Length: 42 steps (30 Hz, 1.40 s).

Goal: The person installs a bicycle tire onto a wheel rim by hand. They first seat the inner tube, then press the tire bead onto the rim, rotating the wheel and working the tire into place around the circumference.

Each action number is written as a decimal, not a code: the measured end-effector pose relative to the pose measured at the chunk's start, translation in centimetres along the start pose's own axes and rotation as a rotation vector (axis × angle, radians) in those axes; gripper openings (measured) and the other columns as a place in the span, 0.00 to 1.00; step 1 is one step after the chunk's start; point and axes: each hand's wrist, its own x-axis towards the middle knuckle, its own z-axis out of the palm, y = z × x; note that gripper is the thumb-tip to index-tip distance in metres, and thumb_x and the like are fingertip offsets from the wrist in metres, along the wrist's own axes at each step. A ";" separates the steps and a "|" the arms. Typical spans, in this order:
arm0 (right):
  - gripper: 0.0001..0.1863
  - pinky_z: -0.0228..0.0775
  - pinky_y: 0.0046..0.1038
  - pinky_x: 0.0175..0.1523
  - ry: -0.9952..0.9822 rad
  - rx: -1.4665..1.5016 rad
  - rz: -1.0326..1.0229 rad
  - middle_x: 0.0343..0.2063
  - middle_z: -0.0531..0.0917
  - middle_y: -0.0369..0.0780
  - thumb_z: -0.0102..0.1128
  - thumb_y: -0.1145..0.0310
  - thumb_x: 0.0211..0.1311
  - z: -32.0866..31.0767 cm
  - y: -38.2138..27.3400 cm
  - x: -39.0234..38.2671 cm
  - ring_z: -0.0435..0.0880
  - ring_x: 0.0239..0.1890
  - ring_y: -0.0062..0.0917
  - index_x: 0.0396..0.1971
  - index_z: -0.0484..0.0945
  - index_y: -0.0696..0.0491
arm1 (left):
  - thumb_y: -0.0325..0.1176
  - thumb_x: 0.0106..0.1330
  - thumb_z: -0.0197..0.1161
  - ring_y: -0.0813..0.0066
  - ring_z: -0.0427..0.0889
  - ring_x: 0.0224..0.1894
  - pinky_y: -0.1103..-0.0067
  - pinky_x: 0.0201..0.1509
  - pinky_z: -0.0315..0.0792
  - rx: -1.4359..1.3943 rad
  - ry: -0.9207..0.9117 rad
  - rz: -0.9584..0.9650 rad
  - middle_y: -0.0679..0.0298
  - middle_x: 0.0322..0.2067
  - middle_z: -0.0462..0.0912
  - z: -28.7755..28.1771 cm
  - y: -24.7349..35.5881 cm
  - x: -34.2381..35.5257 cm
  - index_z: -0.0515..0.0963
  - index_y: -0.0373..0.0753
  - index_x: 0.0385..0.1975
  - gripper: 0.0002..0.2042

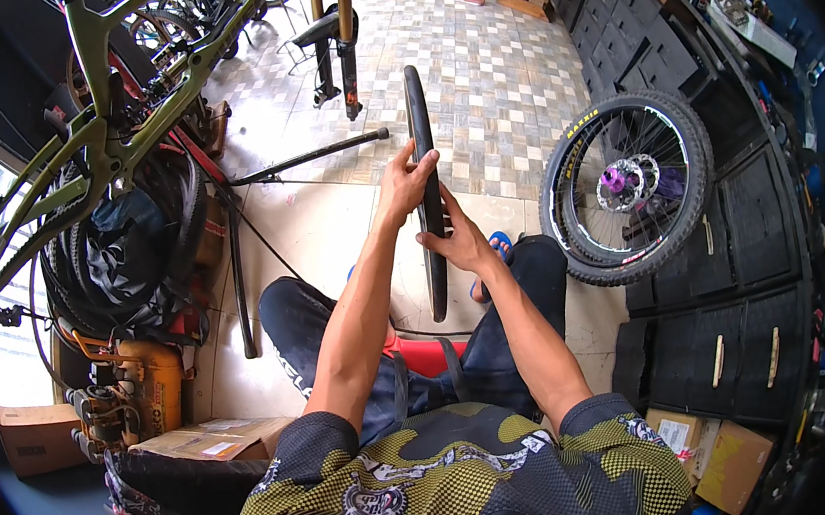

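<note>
A black bicycle rim (428,195) stands upright between my knees, seen almost edge-on, so its inside is hidden. My left hand (403,188) grips its left side near the middle, thumb across the front edge and fingers partly behind it. Slightly lower on the right side, my right hand (461,237) is closed on the same rim, with the thumb over the near edge. To the right, a bicycle wheel (574,210) with a knobby tyre, white-lettered rim and purple hub leans against black cabinets.
An olive bicycle frame (198,84) hangs at upper left, above a black stand leg (311,156). Gold fork legs (346,23) hang at the top. An orange compressor (149,381) and cardboard boxes (215,439) stand at left. Black drawers (703,247) line the right.
</note>
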 end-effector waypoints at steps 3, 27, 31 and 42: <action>0.61 0.79 0.32 0.52 -0.007 0.026 -0.002 0.53 0.80 0.45 0.78 0.61 0.57 -0.1 0.0 0.1 0.84 0.46 0.30 0.82 0.43 0.55 | 0.52 0.72 0.70 0.71 0.86 0.35 0.70 0.36 0.86 -0.003 -0.016 -0.018 0.55 0.38 0.83 0.1 0.2 0.0 0.67 0.40 0.75 0.37; 0.56 0.75 0.38 0.62 0.023 0.118 -0.024 0.63 0.77 0.48 0.78 0.60 0.51 1.6 1.0 -4.0 0.80 0.60 0.39 0.80 0.55 0.51 | 0.42 0.68 0.74 0.78 0.78 0.32 0.76 0.34 0.75 -0.170 -0.054 0.060 0.62 0.32 0.83 2.0 -0.7 -5.6 0.69 0.36 0.73 0.36; 0.62 0.70 0.34 0.70 -0.040 0.108 0.067 0.71 0.71 0.49 0.81 0.65 0.52 3.0 3.2 -5.8 0.73 0.70 0.39 0.82 0.47 0.53 | 0.35 0.70 0.71 0.73 0.81 0.53 0.77 0.56 0.78 -0.187 -0.095 0.154 0.51 0.59 0.80 1.8 -5.0 -7.9 0.55 0.31 0.79 0.42; 0.53 0.74 0.38 0.66 -0.375 -0.213 0.274 0.64 0.79 0.49 0.84 0.57 0.45 4.0 9.7 -8.4 0.80 0.64 0.42 0.71 0.64 0.54 | 0.23 0.63 0.72 0.56 0.71 0.69 0.63 0.72 0.69 -0.253 -0.217 0.040 0.45 0.69 0.68 2.3 -9.9 -14.2 0.48 0.43 0.81 0.49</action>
